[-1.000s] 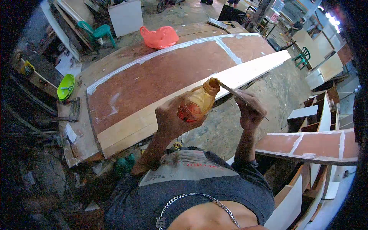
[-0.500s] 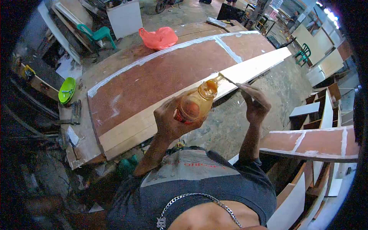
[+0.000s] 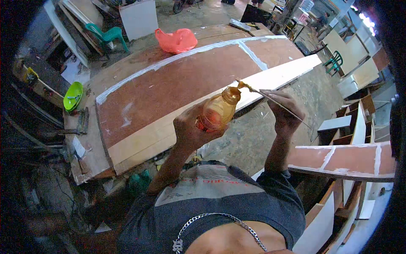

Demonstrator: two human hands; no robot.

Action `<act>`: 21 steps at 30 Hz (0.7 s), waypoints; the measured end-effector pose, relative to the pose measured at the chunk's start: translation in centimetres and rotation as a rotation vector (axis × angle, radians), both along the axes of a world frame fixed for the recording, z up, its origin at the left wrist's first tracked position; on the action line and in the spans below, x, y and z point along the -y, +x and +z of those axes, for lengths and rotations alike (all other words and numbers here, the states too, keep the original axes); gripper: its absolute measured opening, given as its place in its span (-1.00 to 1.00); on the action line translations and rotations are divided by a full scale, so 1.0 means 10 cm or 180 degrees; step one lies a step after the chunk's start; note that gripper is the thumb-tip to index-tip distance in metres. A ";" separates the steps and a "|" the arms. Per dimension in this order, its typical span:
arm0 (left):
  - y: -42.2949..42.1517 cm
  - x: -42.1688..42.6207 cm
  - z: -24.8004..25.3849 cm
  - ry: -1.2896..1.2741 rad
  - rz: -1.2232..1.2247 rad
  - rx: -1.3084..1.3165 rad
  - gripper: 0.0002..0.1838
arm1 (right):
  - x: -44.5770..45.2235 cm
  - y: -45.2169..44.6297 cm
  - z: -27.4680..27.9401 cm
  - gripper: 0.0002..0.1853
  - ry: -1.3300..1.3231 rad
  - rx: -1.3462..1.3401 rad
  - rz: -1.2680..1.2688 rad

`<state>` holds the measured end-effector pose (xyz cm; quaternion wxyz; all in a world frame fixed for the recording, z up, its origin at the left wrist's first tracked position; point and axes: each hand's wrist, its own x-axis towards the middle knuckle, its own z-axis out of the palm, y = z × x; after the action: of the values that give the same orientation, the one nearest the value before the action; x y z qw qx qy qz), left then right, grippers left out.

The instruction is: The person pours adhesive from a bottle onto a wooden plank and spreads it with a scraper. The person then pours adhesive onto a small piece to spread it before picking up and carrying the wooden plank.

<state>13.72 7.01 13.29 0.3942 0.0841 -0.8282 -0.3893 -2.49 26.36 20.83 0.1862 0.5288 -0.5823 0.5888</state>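
Observation:
My left hand (image 3: pixel 190 127) is wrapped round a clear jar (image 3: pixel 222 108) with amber, sticky-looking stuff coating its inside and a red label low down. The jar is tilted, its mouth up and to the right. Between the fingers of my right hand (image 3: pixel 285 110) is a thin stick (image 3: pixel 277 103). Its tip, coated in a clump of the amber stuff, is just outside the jar's mouth. Beneath the jar lies a long pale wooden strip (image 3: pixel 144 151), along the near edge of a brown panel (image 3: pixel 165 93) with white filler bands.
On the workbench (image 3: pixel 97 158) sit a red plastic bag (image 3: pixel 175 41) at the back and a green bowl (image 3: pixel 73 96) at the left end. A second brown panel (image 3: pixel 355 158) rests over wooden frames at the right. Green chairs (image 3: pixel 108 36) stand beyond the bench.
The stick's coated tip has come up out of the jar's mouth. My right hand has turned, showing more of the stick's length. The jar has shifted slightly.

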 end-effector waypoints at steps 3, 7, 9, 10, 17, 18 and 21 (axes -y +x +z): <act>0.00 0.02 -0.03 0.0056 0.0032 -0.0086 -0.21 | 0.01 -0.01 -0.08 -0.84 0.0055 -0.0078 0.0098; 0.02 0.05 -0.02 -0.0061 0.0064 -0.0172 -0.19 | 0.00 -0.01 -0.09 -0.71 0.0167 -0.0125 0.0126; 0.02 0.06 -0.04 -0.0095 0.0072 -0.0146 -0.18 | -0.01 0.02 -0.08 -0.72 0.0247 -0.0178 0.0026; 0.02 0.07 -0.07 -0.0074 0.0090 -0.0211 -0.18 | -0.01 0.02 -0.08 -0.72 0.0249 -0.0173 0.0025; 0.05 0.08 -0.09 -0.0217 0.0321 -0.0467 -0.17 | -0.10 -0.06 -0.02 -0.74 0.0674 -0.0762 -0.0325; 0.06 0.09 -0.09 -0.0233 0.0316 -0.0449 -0.17 | -0.11 -0.07 -0.02 -0.73 0.0766 -0.0861 -0.0418; 0.10 0.13 -0.11 -0.0068 0.0371 -0.0503 -0.14 | -0.12 -0.11 -0.09 -0.77 0.0683 -0.0622 -0.0516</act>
<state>14.69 5.74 12.24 0.4812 0.0970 -0.7924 -0.3622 -3.55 27.59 19.90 0.2314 0.5516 -0.6617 0.4520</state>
